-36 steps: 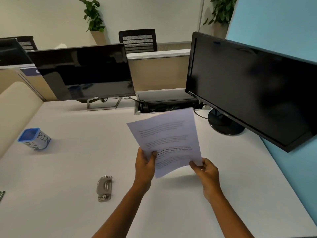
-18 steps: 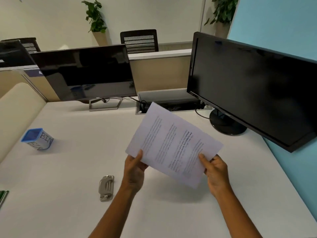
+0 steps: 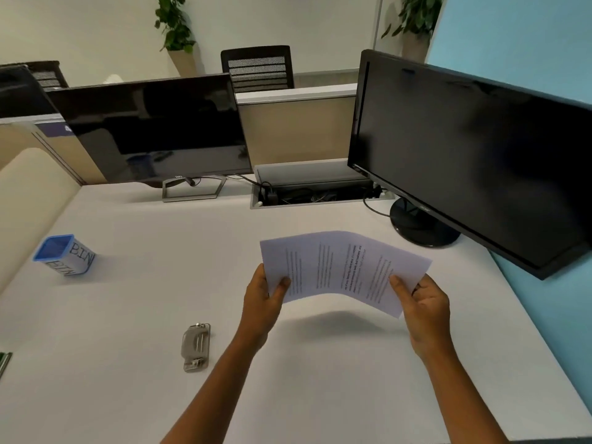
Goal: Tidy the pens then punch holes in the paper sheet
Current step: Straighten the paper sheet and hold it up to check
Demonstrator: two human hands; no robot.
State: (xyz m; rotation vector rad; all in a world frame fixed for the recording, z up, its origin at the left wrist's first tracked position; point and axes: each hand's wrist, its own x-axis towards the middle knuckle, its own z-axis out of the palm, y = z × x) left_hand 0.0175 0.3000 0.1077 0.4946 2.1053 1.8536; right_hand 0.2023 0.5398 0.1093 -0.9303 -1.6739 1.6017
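Note:
I hold a printed paper sheet (image 3: 339, 267) in the air above the white desk (image 3: 128, 299), turned sideways and bowed upward in the middle. My left hand (image 3: 261, 302) pinches its left edge and my right hand (image 3: 426, 306) pinches its right edge. A grey metal hole punch (image 3: 196, 347) lies flat on the desk, below and left of my left hand. At the far left stands a blue pen holder marked BIN (image 3: 65, 255). The tips of pens (image 3: 4, 363) show at the left frame edge.
Two dark monitors stand at the back: one at the left (image 3: 153, 133), a larger one at the right (image 3: 474, 155) overhanging the desk. An open cable tray (image 3: 317, 192) sits between them. A blue wall (image 3: 560, 315) borders the right side.
The sheet has been rotated clockwise from upright to landscape and lowered a little. My hands have moved apart to its two short edges, the right hand going further right.

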